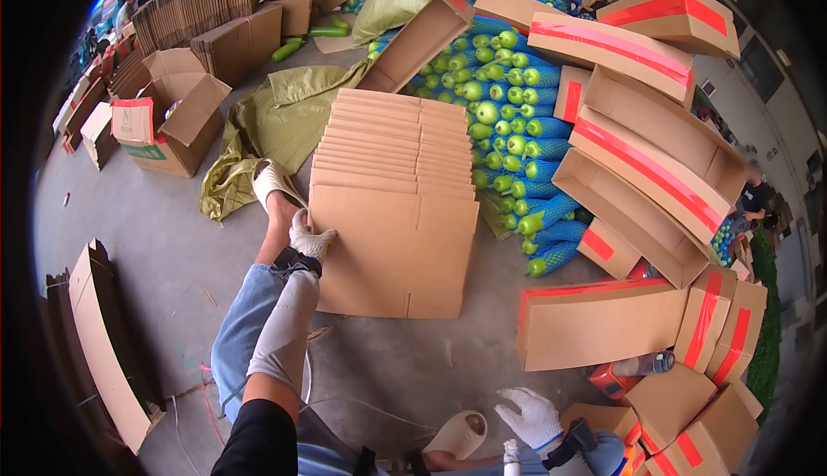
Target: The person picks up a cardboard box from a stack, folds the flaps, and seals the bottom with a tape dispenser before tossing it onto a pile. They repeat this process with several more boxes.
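A stack of flattened cardboard boxes (392,248) leans in overlapping layers on the floor in front of me. At its left edge, my left hand (310,239) in a white glove is closed on the front flattened box, thumb over its face. My right hand (527,416), gloved too, is held low on the right near my knee, fingers spread and nothing in them. Below the assembled box on the right lies a red and black tool (622,374), partly hidden.
Long green vegetables in blue netting (508,123) are heaped behind the stack. Open boxes with red tape (637,183) pile up on the right. Olive sacking (276,123) lies at the back left, near an open carton (164,144). More flat cardboard (103,338) stands at far left.
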`<state>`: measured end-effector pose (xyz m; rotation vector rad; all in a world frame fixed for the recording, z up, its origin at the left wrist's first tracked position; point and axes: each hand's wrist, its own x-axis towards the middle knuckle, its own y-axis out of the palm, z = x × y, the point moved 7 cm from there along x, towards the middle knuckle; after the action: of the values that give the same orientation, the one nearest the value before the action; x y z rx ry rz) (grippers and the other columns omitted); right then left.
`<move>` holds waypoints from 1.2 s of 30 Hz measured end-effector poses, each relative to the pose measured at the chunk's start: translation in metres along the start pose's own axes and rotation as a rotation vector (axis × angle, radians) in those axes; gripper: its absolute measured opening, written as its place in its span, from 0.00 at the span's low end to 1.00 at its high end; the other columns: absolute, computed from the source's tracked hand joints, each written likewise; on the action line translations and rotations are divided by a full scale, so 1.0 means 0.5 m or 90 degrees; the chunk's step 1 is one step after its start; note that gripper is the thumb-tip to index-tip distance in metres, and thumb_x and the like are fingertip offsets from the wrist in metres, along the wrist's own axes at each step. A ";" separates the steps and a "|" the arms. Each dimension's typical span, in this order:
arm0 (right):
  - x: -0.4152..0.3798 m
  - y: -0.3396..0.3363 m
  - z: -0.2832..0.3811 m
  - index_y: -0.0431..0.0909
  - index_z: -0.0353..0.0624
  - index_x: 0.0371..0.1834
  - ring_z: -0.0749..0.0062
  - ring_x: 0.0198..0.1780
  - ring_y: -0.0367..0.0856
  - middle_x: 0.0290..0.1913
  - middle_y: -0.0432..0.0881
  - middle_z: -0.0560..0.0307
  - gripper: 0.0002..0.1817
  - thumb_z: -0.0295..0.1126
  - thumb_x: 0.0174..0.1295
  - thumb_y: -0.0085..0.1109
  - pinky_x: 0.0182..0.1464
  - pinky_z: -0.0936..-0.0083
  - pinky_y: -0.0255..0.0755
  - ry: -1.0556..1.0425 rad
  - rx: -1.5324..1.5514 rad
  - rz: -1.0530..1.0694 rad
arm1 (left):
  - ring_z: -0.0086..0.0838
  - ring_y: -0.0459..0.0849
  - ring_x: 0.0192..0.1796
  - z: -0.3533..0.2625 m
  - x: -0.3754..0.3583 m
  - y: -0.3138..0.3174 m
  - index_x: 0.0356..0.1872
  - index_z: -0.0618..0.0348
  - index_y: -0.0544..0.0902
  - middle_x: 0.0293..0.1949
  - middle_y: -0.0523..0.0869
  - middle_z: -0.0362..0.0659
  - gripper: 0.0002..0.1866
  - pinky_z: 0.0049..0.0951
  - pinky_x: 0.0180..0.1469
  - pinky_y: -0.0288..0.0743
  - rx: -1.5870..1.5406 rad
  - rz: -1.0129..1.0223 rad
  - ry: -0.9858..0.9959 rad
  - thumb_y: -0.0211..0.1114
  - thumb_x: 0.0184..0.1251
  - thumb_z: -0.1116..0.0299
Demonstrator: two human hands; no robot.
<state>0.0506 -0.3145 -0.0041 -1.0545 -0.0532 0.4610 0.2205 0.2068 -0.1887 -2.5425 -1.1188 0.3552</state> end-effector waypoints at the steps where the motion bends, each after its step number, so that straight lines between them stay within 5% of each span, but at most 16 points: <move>1: 0.009 0.006 0.002 0.83 0.45 0.51 0.51 0.51 0.83 0.49 0.85 0.49 0.19 0.43 0.62 0.64 0.53 0.63 0.78 0.004 0.008 0.006 | 0.37 0.85 0.47 0.000 -0.013 0.001 0.69 0.58 0.68 0.50 0.84 0.51 0.46 0.33 0.49 0.81 -0.067 0.052 -0.022 0.81 0.44 0.70; 2: 0.018 0.011 0.005 0.83 0.45 0.52 0.51 0.52 0.83 0.50 0.85 0.48 0.19 0.44 0.63 0.64 0.53 0.63 0.78 -0.001 0.015 0.012 | 0.30 0.86 0.42 0.039 0.002 0.017 0.63 0.62 0.74 0.44 0.87 0.46 0.37 0.28 0.46 0.80 -0.140 0.082 -0.003 0.79 0.47 0.76; 3: 0.027 0.015 0.007 0.82 0.44 0.52 0.51 0.52 0.83 0.50 0.84 0.48 0.20 0.44 0.63 0.64 0.53 0.63 0.78 -0.014 0.014 0.014 | 0.28 0.86 0.43 0.043 -0.008 0.040 0.56 0.63 0.79 0.43 0.88 0.43 0.27 0.29 0.47 0.80 -0.255 0.259 -0.039 0.76 0.53 0.77; 7: 0.022 0.006 -0.042 0.79 0.40 0.57 0.55 0.51 0.84 0.50 0.84 0.45 0.24 0.44 0.65 0.64 0.52 0.66 0.78 0.100 0.098 -0.073 | 0.24 0.85 0.44 -0.107 -0.196 -0.005 0.53 0.61 0.82 0.44 0.88 0.38 0.20 0.27 0.51 0.79 -0.344 0.554 -0.044 0.71 0.57 0.79; 9: 0.022 -0.031 -0.067 0.74 0.40 0.64 0.65 0.51 0.85 0.50 0.85 0.48 0.28 0.43 0.66 0.65 0.51 0.69 0.78 0.192 0.234 -0.138 | 0.25 0.85 0.46 -0.136 -0.273 -0.023 0.52 0.62 0.82 0.43 0.88 0.38 0.19 0.28 0.52 0.79 -0.326 0.552 0.089 0.70 0.58 0.81; 11: 0.012 -0.027 -0.109 0.67 0.40 0.71 0.62 0.51 0.84 0.55 0.82 0.51 0.32 0.42 0.67 0.64 0.50 0.66 0.82 0.313 0.578 -0.204 | 0.27 0.84 0.48 -0.189 -0.394 -0.046 0.58 0.60 0.80 0.50 0.86 0.41 0.22 0.29 0.53 0.78 -0.104 0.573 0.329 0.68 0.60 0.79; 14: 0.015 -0.046 -0.103 0.59 0.46 0.76 0.62 0.66 0.73 0.69 0.70 0.55 0.36 0.46 0.69 0.61 0.50 0.61 0.82 0.380 0.755 -0.255 | 0.35 0.84 0.53 -0.051 -0.591 -0.037 0.66 0.54 0.73 0.62 0.78 0.49 0.31 0.31 0.54 0.79 -0.202 0.697 -0.059 0.69 0.60 0.74; 16: 0.023 -0.020 -0.112 0.56 0.49 0.77 0.62 0.73 0.64 0.73 0.64 0.55 0.37 0.51 0.70 0.57 0.55 0.56 0.78 0.402 0.767 -0.249 | 0.43 0.84 0.55 -0.114 -0.726 -0.066 0.69 0.50 0.71 0.64 0.76 0.55 0.36 0.35 0.53 0.81 -0.070 0.739 0.226 0.70 0.56 0.72; 17: 0.031 0.000 -0.127 0.55 0.50 0.78 0.61 0.75 0.60 0.75 0.62 0.55 0.37 0.53 0.71 0.55 0.58 0.53 0.76 0.415 0.745 -0.257 | 0.47 0.84 0.56 -0.190 -0.817 -0.096 0.69 0.49 0.70 0.63 0.76 0.58 0.37 0.37 0.52 0.82 0.041 0.685 0.592 0.70 0.53 0.71; 18: 0.036 0.013 -0.130 0.54 0.50 0.78 0.59 0.76 0.58 0.77 0.58 0.54 0.38 0.56 0.72 0.51 0.62 0.47 0.70 0.388 0.694 -0.246 | 0.48 0.84 0.56 -0.186 -0.876 -0.094 0.69 0.48 0.70 0.64 0.74 0.60 0.38 0.38 0.50 0.83 0.026 0.691 0.600 0.70 0.53 0.71; 21: 0.039 -0.003 -0.121 0.57 0.34 0.74 0.61 0.65 0.72 0.62 0.74 0.46 0.37 0.49 0.72 0.55 0.66 0.73 0.65 0.259 0.451 -0.380 | 0.47 0.85 0.56 -0.130 -0.990 -0.077 0.67 0.45 0.72 0.68 0.70 0.61 0.35 0.37 0.46 0.86 0.102 0.810 0.691 0.69 0.54 0.71; 23: 0.071 0.046 -0.147 0.61 0.33 0.71 0.67 0.60 0.73 0.60 0.75 0.49 0.33 0.46 0.73 0.55 0.63 0.73 0.67 0.239 0.654 -0.352 | 0.45 0.89 0.47 -0.165 -1.005 -0.091 0.57 0.43 0.77 0.64 0.75 0.61 0.29 0.36 0.34 0.86 0.006 0.700 0.829 0.74 0.50 0.66; 28: 0.070 0.037 -0.139 0.72 0.33 0.64 0.69 0.60 0.71 0.60 0.77 0.55 0.30 0.51 0.75 0.48 0.65 0.71 0.65 0.266 0.655 -0.402 | 0.36 0.71 0.72 -0.282 -1.037 -0.075 0.68 0.40 0.72 0.69 0.72 0.47 0.27 0.45 0.67 0.70 0.222 0.754 1.080 0.58 0.66 0.60; 31: 0.072 0.021 -0.130 0.71 0.31 0.64 0.70 0.63 0.70 0.62 0.75 0.54 0.33 0.54 0.75 0.45 0.66 0.71 0.64 0.252 0.591 -0.325 | 0.32 0.62 0.77 -0.247 -1.044 -0.053 0.69 0.46 0.71 0.73 0.68 0.43 0.25 0.44 0.73 0.61 0.169 0.708 1.183 0.52 0.70 0.63; 32: 0.078 0.038 -0.161 0.70 0.31 0.66 0.68 0.65 0.69 0.65 0.74 0.52 0.35 0.56 0.75 0.43 0.68 0.70 0.62 0.285 0.589 -0.322 | 0.36 0.75 0.66 -0.260 -1.035 -0.062 0.56 0.53 0.80 0.62 0.78 0.46 0.21 0.42 0.63 0.71 -0.024 0.611 1.263 0.56 0.67 0.55; 36: 0.059 0.009 -0.137 0.70 0.32 0.68 0.63 0.67 0.69 0.67 0.73 0.47 0.39 0.60 0.74 0.42 0.70 0.68 0.61 0.294 0.541 -0.360 | 0.40 0.70 0.70 -0.200 -1.044 0.023 0.61 0.58 0.73 0.64 0.75 0.48 0.20 0.43 0.72 0.62 -0.427 1.112 0.612 0.48 0.73 0.64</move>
<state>0.0934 -0.3575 -0.0473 -0.2535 0.2344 -0.2802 -0.0799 -0.2109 -0.0552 -2.7636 1.6175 -0.9372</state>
